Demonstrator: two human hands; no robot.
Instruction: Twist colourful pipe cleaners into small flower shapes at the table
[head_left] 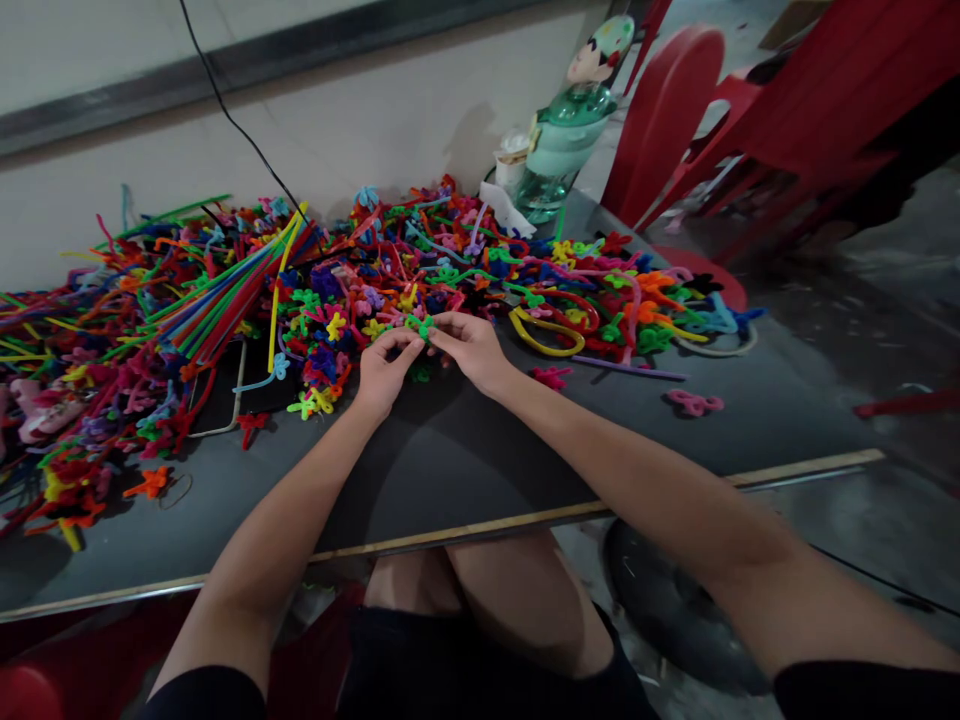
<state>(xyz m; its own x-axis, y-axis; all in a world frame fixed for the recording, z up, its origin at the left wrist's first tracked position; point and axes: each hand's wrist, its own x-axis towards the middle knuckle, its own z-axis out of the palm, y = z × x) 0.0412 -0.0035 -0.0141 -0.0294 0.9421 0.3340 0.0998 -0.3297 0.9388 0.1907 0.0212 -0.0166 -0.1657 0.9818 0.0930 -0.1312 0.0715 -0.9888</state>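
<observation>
Between my two hands is a small green pipe-cleaner flower [420, 326], held above the dark table. My left hand [386, 370] pinches it from the left with thumb and forefinger. From the right, the fingertips of my right hand [469, 348] close on the same flower. Just behind my hands lies a heap of pipe-cleaner flowers and stems [397, 260] in many colours. A yellow-and-green flower piece [313, 402] rests close to my left wrist. Near my right forearm lies a crimson flower [551, 377].
A bundle of straight pipe cleaners [232, 290] leans on the heap at left. At the back right stands a green bottle [562, 150] beside a white cup [511, 170]. Red plastic chairs [667, 110] stand off the right end. The table's front edge [465, 530] runs before my lap.
</observation>
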